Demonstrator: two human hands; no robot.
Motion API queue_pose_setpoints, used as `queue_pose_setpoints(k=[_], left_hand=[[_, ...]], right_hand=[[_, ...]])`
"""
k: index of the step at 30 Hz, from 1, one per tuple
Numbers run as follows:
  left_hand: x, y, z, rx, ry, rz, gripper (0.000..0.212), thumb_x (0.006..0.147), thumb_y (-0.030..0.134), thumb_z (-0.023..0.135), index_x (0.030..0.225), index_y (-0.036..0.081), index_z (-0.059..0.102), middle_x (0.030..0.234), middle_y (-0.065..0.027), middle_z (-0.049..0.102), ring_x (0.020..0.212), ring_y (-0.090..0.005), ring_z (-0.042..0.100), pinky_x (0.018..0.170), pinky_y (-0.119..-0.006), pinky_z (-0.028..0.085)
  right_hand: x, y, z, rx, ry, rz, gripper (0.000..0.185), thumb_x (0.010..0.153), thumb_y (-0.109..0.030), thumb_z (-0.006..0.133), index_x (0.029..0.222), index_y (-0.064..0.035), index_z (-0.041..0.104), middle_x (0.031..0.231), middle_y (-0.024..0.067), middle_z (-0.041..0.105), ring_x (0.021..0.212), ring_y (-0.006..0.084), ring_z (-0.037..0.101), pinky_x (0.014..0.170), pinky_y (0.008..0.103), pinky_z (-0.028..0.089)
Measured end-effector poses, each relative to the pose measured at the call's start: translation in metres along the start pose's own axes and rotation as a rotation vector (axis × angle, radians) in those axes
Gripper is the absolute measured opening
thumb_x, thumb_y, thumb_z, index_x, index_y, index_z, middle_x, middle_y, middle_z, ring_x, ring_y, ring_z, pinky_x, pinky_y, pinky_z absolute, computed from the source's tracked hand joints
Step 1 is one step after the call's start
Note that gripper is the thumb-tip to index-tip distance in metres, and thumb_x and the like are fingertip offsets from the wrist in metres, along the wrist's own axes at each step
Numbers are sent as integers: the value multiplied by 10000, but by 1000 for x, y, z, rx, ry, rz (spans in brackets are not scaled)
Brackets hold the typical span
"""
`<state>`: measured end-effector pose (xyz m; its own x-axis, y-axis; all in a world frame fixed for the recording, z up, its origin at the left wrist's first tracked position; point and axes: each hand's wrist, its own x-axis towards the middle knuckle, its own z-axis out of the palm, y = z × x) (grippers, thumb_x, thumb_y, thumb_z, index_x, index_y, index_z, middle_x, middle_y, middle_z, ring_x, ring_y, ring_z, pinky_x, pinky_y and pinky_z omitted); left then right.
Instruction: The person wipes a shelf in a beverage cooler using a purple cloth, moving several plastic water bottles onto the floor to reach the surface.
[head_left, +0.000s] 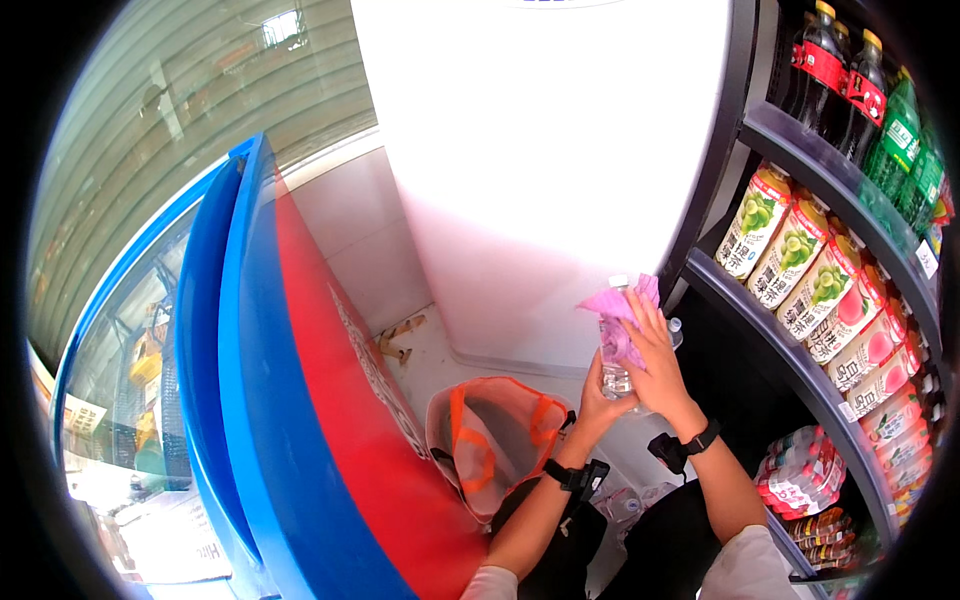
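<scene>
A clear plastic bottle (618, 382) with a white cap stands nearly upright in front of me. My left hand (602, 406) grips its lower part. A pink-purple cloth (611, 304) lies against the bottle's upper side. My right hand (657, 364) presses that cloth to the bottle with its fingers spread over it. Just beyond my right hand, another clear bottle (676, 330) is partly hidden. More clear bottles (621, 504) are on the floor between my legs.
An open white bag with orange handles (487, 442) stands left of my hands. A blue-and-red chest freezer (300, 360) runs along the left. On the right, dark shelves (787, 345) hold several drinks, with wrapped packs (802, 472) below. A white cabinet (540, 225) rises ahead.
</scene>
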<state>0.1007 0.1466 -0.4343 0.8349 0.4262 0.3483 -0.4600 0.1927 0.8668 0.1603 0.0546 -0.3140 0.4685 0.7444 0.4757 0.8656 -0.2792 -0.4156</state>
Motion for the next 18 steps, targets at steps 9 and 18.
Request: queue_pose_setpoints(k=[9,18], left_hand=[[-14,-21,-4,-613,94,-224,670,951,290,525,1512,-18,325,1481,-78,450,1400,-220,401,1193,-368,257],[-11,20,-8,-731,369,-441,574,1038,456,351,1459,76,439,1405,-115,528,1321,-241,498,1144,-427,366]], right_hand=[[-1,-16,-12,44,73,-102,455,701,6,649,1153,63,629,1572,173,387,1488,406,268,1201,493,249],[-21,-35,-14,16,-254,-162,521,662,-17,619,1180,-11,679,1500,141,493,1421,332,416,1195,490,290]])
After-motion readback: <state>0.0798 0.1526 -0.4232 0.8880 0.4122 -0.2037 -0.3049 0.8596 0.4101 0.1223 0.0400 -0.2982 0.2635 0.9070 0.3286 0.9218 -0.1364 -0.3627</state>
